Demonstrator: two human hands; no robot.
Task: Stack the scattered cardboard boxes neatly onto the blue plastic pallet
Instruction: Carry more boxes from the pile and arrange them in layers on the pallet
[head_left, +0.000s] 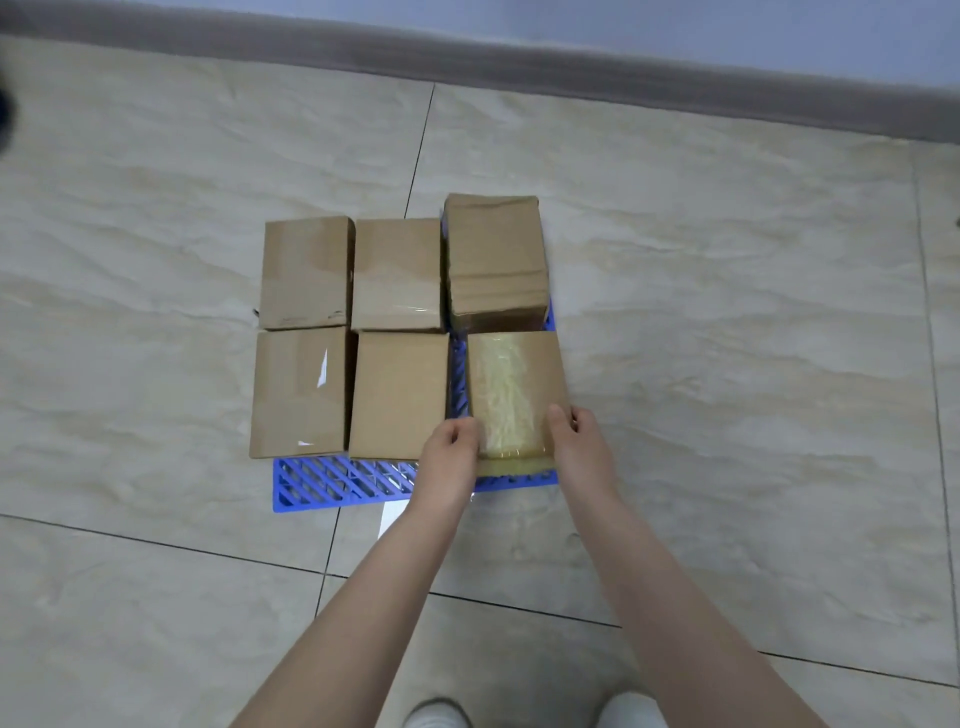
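Cardboard box with the tape-streaked top (514, 384), at the near right corner of the blue pallet (332, 480), is clamped between my left hand (451, 441) and right hand (571, 436), which stand apart, one on each side wall near its front. A strip of pallet shows between it and the near-middle box (397, 395), so I judge it best slid leftward, flat and square, until the walls meet. At the pallet's far right, the taller box (496, 254) gives the line for its rear wall.
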